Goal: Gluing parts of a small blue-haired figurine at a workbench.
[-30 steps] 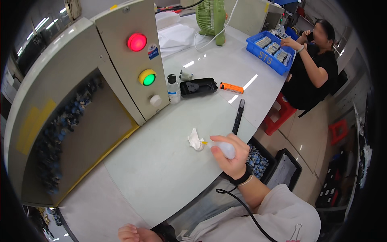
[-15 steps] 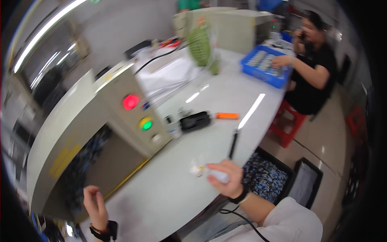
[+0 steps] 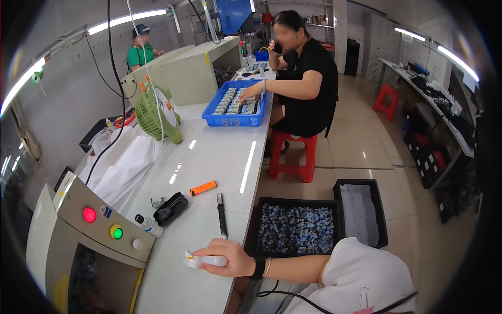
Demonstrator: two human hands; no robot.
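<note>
My right hand (image 3: 232,259) is closed around a small translucent white bottle (image 3: 214,260), held low over the near part of the white table (image 3: 230,157). At the bottle's left end is a white piece (image 3: 191,260) with a bit of yellow; whether it is a nozzle or a scrap of tissue I cannot make out. Just beyond that hand lies a slim black tool (image 3: 221,215). Farther off are an orange box-cutter-like piece (image 3: 203,188), a black open case (image 3: 171,208) and a small clear bottle (image 3: 149,225). My left hand is out of view.
A beige machine (image 3: 99,230) with lit red and green buttons stands at left. Beyond are a green fan (image 3: 157,112) and a blue crate (image 3: 234,120), where a seated person's hand reaches in. Black trays (image 3: 340,220), one full of small blue-black parts, sit right of the table.
The view has swung right and up. My left hand, raised by the machine earlier, has gone out of the picture. The right hand still holds the bottle.
</note>
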